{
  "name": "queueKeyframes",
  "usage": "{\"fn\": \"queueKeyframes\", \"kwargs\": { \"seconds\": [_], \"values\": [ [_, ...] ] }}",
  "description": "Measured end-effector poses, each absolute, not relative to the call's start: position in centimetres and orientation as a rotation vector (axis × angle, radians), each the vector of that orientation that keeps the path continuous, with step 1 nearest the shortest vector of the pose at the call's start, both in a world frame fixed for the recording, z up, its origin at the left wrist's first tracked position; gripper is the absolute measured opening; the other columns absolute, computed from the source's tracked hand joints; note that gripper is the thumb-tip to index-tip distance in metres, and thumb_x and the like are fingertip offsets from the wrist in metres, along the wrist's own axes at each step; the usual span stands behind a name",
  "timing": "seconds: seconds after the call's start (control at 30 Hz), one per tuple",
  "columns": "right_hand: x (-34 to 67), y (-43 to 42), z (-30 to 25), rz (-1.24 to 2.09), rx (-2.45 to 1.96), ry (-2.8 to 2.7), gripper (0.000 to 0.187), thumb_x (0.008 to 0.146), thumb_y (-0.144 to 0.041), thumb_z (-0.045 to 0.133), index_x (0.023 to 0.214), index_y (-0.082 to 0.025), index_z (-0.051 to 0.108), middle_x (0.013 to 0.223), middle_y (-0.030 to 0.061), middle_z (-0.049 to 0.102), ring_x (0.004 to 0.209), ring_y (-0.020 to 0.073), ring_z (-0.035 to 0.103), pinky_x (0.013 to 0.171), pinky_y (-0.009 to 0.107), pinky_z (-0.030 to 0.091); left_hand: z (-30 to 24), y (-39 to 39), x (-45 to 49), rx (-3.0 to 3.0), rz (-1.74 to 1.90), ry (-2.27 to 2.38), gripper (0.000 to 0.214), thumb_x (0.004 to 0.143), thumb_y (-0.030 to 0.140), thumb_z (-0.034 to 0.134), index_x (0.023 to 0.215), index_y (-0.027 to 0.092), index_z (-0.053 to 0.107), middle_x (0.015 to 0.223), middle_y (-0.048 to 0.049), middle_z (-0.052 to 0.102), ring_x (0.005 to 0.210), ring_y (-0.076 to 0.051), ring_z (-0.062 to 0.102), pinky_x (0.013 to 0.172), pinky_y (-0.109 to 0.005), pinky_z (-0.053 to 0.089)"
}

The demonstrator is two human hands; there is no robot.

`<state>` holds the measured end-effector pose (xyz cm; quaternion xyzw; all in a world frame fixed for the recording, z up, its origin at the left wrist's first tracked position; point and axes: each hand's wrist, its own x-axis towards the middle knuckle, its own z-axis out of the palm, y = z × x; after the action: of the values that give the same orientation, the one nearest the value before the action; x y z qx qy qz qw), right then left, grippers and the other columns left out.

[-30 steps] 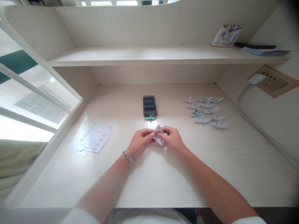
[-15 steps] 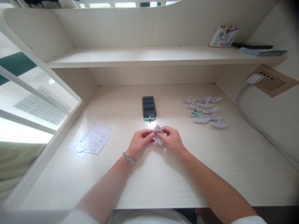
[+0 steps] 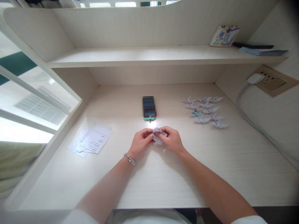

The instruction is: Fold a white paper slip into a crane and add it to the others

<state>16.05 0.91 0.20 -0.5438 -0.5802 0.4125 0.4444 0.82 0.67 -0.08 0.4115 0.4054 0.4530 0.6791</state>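
Observation:
Between both hands, just above the desk, is a small piece of folded white paper. My left hand pinches its left edge with thumb and fingers. From the right, my right hand grips it, the thumb pressed on or into the fold. Part of the paper is hidden behind the fingers. Off to the right lie several folded paper cranes, mostly white, with one light-blue crane among them.
A phone with a green stand or plug lies beyond my hands. Printed paper sheets overlap at the left. A grey cable runs from the wall socket down the right side. Above, the shelf carries a small packet.
The upper point of the folded paper has come down, and its top now looks rounded and curled over. Both hands keep hold in nearly the same place.

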Motion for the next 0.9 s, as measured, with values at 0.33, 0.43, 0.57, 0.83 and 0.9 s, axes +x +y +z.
{"fn": "queueKeyframes", "kwargs": {
  "seconds": [0.33, 0.43, 0.57, 0.83, 0.9],
  "values": [
    [16.07, 0.81, 0.10, 1.025, -1.335, -1.453, 0.019, 0.072, -0.034, 0.061, 0.077, -0.016, 0.065, 0.069, 0.0016, 0.062, 0.062, 0.0139, 0.052, 0.055, 0.025, 0.040, -0.02, 0.65, 0.89, 0.823, 1.025, 0.853, 0.024, 0.075, 0.029, 0.064, 0.091, 0.010, 0.066, 0.087, -0.0097, 0.065, 0.079, -0.017, 0.060, 0.074, -0.032, 0.049],
    [16.08, 0.72, 0.11, 0.999, -1.330, -1.466, 0.017, 0.073, -0.032, 0.061, 0.077, -0.017, 0.064, 0.069, 0.0012, 0.062, 0.062, 0.0136, 0.052, 0.056, 0.025, 0.040, -0.05, 0.68, 0.87, 0.801, 1.031, 0.835, 0.023, 0.075, 0.028, 0.065, 0.090, 0.011, 0.067, 0.088, -0.0095, 0.065, 0.079, -0.016, 0.060, 0.075, -0.032, 0.049],
    [16.07, 0.73, 0.18, 0.975, -1.331, -1.478, 0.014, 0.071, -0.029, 0.061, 0.077, -0.017, 0.065, 0.070, 0.0012, 0.063, 0.062, 0.0136, 0.053, 0.057, 0.025, 0.041, -0.14, 0.70, 0.79, 0.791, 1.027, 0.849, 0.022, 0.072, 0.026, 0.068, 0.088, 0.011, 0.067, 0.088, -0.0092, 0.066, 0.079, -0.016, 0.060, 0.074, -0.031, 0.049],
    [16.31, 1.00, 0.07, 0.994, -1.337, -1.513, 0.013, 0.070, -0.027, 0.059, 0.076, -0.016, 0.065, 0.069, 0.0013, 0.063, 0.062, 0.0141, 0.054, 0.057, 0.025, 0.041, -0.55, 0.68, 0.83, 0.922, 1.023, 0.968, 0.025, 0.069, 0.029, 0.070, 0.087, 0.011, 0.067, 0.083, -0.0096, 0.067, 0.074, -0.015, 0.061, 0.069, -0.029, 0.048],
    [16.46, 1.13, 0.11, 1.041, -1.328, -1.530, 0.015, 0.070, -0.027, 0.060, 0.077, -0.016, 0.066, 0.070, 0.0021, 0.064, 0.063, 0.0146, 0.055, 0.057, 0.026, 0.041, -0.58, 0.75, 0.76, 0.932, 1.018, 0.979, 0.026, 0.069, 0.031, 0.070, 0.087, 0.012, 0.067, 0.082, -0.0095, 0.067, 0.073, -0.015, 0.061, 0.068, -0.029, 0.049]
  ]
}}
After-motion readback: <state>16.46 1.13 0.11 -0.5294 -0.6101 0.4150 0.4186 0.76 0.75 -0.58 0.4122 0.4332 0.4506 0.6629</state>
